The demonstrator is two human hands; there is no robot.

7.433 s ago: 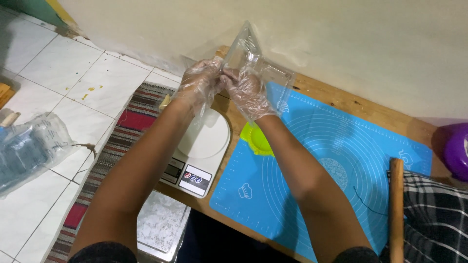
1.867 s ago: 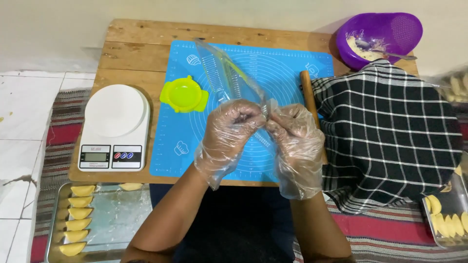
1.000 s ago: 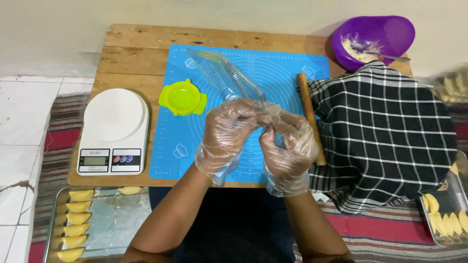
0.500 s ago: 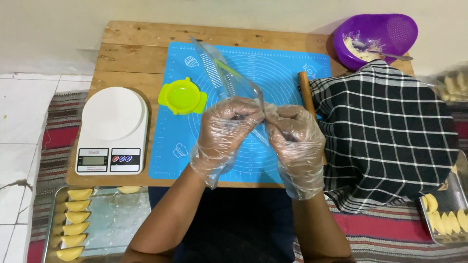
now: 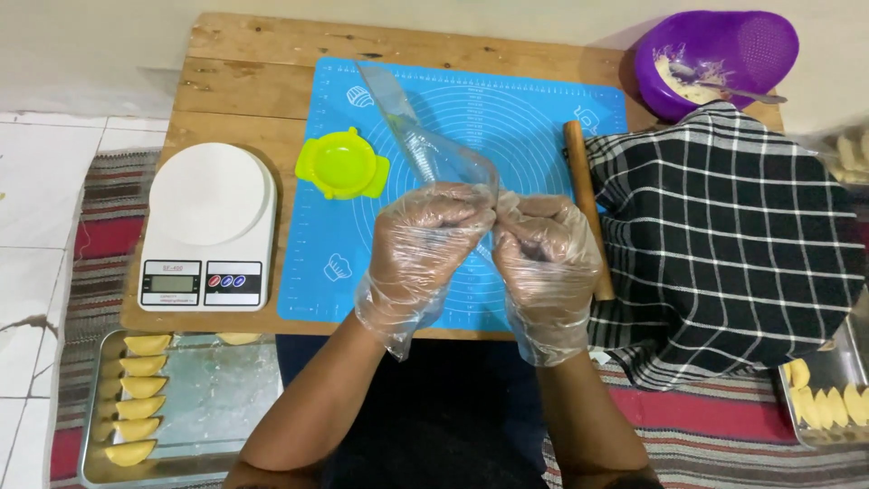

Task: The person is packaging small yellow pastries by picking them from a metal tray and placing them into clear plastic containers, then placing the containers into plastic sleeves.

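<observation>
Biggest thing in view is the low wooden table [image 5: 244,81] with the blue silicone baking mat [image 5: 543,118] spread over most of it. Compared with half a second back the whole setup sits the same: nothing on the table has shifted, the view is just a touch different. On the right, the black-and-white checked cloth [image 5: 733,235] is bunched over the table edge, with the wooden rolling pin [image 5: 584,195] lying just beside it on the mat. The white kitchen scale [image 5: 210,226] is on the left part of the table, off the mat. Down on the floor at lower left is a metal tray [image 5: 217,407] with a column of folded yellow pastries [image 5: 138,389] along its left side. The purple bowl [image 5: 715,54] sits at the far right corner, and the lime green dumpling press [image 5: 342,165] is near the mat's left edge.

Now the hands, both in loose clear disposable gloves. The left hand [image 5: 425,240] and right hand [image 5: 543,249] are pressed close together over the middle of the mat, fingers pinched on the lower end of a clear plastic bag [image 5: 425,145], same as half a second ago. The bag is held up in the air and slants away to the upper left, about as before.
</observation>
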